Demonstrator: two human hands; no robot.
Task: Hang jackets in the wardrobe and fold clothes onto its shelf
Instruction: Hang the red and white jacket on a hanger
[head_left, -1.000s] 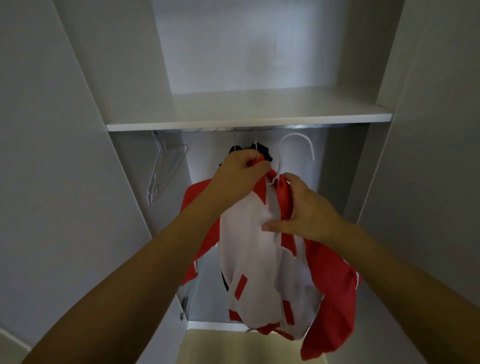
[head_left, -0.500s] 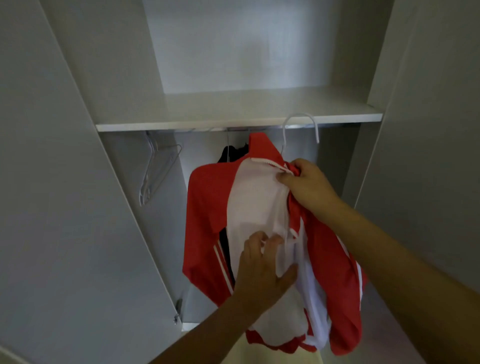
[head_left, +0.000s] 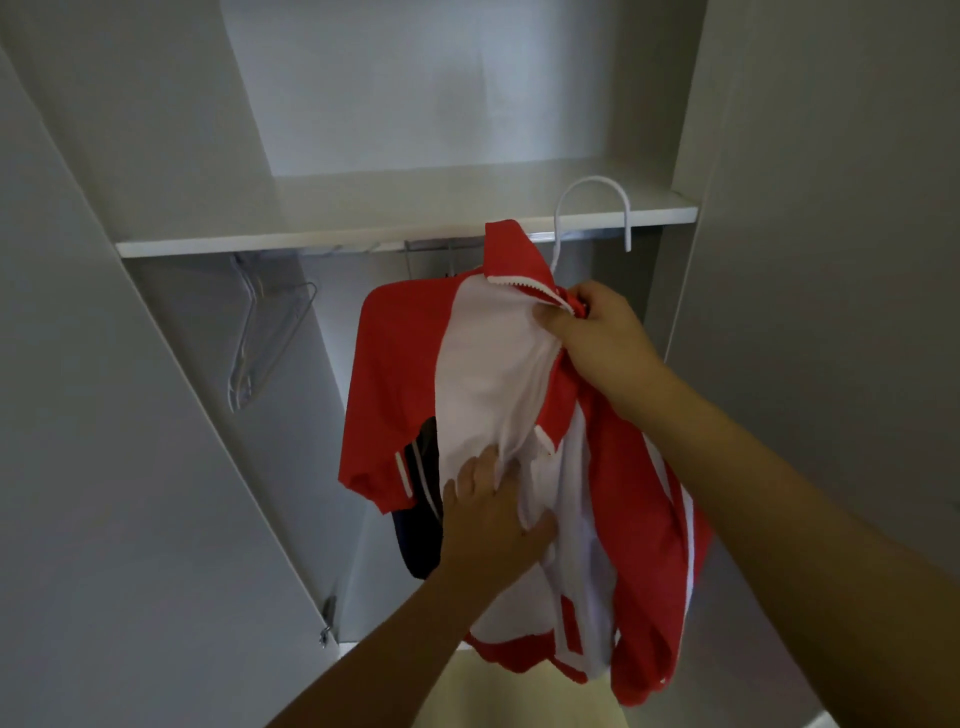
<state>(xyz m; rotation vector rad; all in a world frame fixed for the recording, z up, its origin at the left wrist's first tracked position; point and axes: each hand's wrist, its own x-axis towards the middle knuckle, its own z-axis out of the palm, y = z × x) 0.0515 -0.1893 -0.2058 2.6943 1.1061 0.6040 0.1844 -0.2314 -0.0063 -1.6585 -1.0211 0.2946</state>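
Observation:
A red and white jacket (head_left: 483, 364) hangs on a white hanger whose hook (head_left: 592, 208) rises in front of the wardrobe shelf (head_left: 395, 228). My right hand (head_left: 597, 338) grips the jacket's collar and the hanger neck at the zipper top. My left hand (head_left: 493, 525) is lower down and pinches the white front fabric near the jacket's middle. A dark garment (head_left: 423, 519) hangs behind the jacket, mostly hidden. The rail under the shelf is barely visible.
Empty white wire hangers (head_left: 260, 343) hang at the left under the shelf. The wardrobe's side walls (head_left: 130, 415) stand close on both sides, with an open door at the right. A pale floor strip (head_left: 493, 696) shows below.
My left hand dropped from the collar to the jacket's middle. My right hand moved up to the collar and raised the jacket, so the hook now stands level with the shelf edge.

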